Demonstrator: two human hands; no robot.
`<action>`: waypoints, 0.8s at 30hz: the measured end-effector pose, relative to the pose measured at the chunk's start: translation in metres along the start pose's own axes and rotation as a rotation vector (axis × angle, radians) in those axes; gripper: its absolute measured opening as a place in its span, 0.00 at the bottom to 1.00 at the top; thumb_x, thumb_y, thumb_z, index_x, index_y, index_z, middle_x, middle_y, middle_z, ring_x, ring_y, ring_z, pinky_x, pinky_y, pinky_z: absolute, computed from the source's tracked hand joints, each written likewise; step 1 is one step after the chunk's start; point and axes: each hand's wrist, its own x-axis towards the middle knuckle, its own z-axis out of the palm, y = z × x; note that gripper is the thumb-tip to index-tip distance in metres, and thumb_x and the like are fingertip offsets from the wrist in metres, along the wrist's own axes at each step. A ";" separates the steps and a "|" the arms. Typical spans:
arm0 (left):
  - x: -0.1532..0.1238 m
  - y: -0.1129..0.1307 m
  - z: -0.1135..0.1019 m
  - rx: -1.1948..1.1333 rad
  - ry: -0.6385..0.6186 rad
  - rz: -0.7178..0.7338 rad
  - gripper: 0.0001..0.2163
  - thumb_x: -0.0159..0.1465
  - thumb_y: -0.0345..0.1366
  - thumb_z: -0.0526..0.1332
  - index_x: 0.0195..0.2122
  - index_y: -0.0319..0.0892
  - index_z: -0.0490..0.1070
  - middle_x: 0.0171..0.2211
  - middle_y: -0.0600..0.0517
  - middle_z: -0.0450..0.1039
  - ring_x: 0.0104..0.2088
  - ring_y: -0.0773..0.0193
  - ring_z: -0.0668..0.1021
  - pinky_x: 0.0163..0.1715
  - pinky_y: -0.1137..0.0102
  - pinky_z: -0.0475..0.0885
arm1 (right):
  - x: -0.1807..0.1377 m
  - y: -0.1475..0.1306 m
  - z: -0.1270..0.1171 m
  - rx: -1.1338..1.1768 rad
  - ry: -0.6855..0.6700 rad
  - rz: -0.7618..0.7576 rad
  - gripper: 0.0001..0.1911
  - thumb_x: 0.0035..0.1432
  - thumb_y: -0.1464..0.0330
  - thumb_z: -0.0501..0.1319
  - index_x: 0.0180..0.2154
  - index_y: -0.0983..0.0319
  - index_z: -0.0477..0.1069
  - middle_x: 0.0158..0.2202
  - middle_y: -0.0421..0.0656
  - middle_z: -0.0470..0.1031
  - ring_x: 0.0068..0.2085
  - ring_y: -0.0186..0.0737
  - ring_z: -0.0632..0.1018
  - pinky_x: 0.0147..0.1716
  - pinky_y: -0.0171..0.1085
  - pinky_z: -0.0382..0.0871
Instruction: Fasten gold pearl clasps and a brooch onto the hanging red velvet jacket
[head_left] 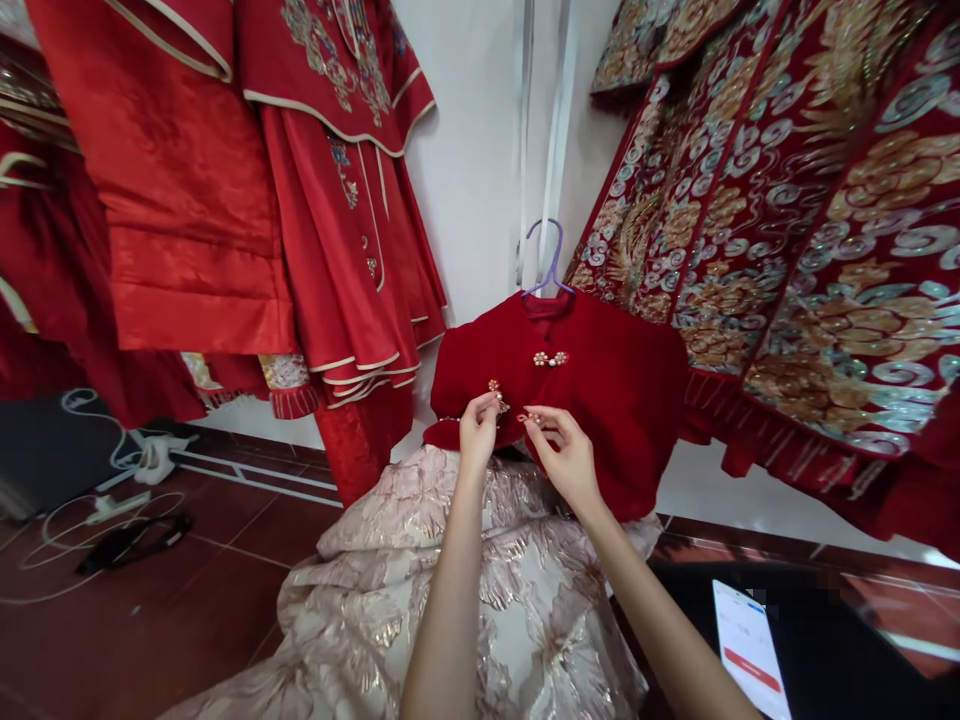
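Observation:
A short dark-red velvet jacket (622, 385) hangs on a purple hanger (553, 270) in front of me. At its collar, a gold flower-shaped clasp with pearls (550, 359) is fastened. Lower down, my left hand (478, 428) pinches one half of a second jewelled clasp (494, 388) at the jacket's front edge. A short gap to the right, my right hand (562, 450) closes thumb and finger on the other half, a small gold loop piece (527, 418). The two halves are apart. Parts of both pieces are hidden by my fingers.
Pale floral brocade fabric (495, 600) spreads beneath my forearms. Red garments (187, 200) hang at left, and a heavily embroidered red dress (825, 250) at right. A lit phone (750, 645) lies on a dark surface at lower right. Cables and a power strip (120, 507) lie on the tiled floor.

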 end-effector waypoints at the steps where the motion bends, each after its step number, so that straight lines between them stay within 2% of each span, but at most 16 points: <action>1: 0.000 0.000 0.000 -0.028 -0.005 -0.006 0.11 0.60 0.33 0.61 0.43 0.37 0.74 0.46 0.42 0.77 0.46 0.60 0.79 0.49 0.65 0.71 | 0.006 0.005 0.004 -0.014 0.003 -0.003 0.15 0.60 0.61 0.60 0.46 0.61 0.73 0.42 0.46 0.75 0.41 0.39 0.77 0.40 0.38 0.76; 8: 0.000 0.001 0.001 -0.078 -0.024 -0.063 0.12 0.60 0.32 0.59 0.44 0.37 0.75 0.49 0.42 0.76 0.49 0.59 0.77 0.51 0.64 0.70 | 0.042 0.031 0.020 -0.122 0.002 -0.032 0.15 0.58 0.63 0.61 0.44 0.64 0.75 0.39 0.46 0.76 0.36 0.37 0.77 0.35 0.36 0.76; 18: 0.005 0.002 0.009 -0.057 -0.011 -0.053 0.12 0.62 0.29 0.58 0.45 0.34 0.75 0.48 0.41 0.76 0.49 0.60 0.78 0.52 0.65 0.70 | 0.059 0.035 0.027 -0.206 -0.025 -0.089 0.11 0.57 0.66 0.59 0.41 0.62 0.74 0.37 0.45 0.74 0.33 0.35 0.76 0.32 0.34 0.75; 24: 0.017 -0.006 0.019 0.015 0.053 0.040 0.10 0.58 0.25 0.61 0.41 0.31 0.75 0.43 0.39 0.79 0.42 0.62 0.81 0.48 0.67 0.73 | 0.066 0.031 0.025 -0.258 -0.065 -0.115 0.09 0.57 0.69 0.59 0.40 0.62 0.75 0.37 0.44 0.74 0.32 0.35 0.76 0.31 0.33 0.74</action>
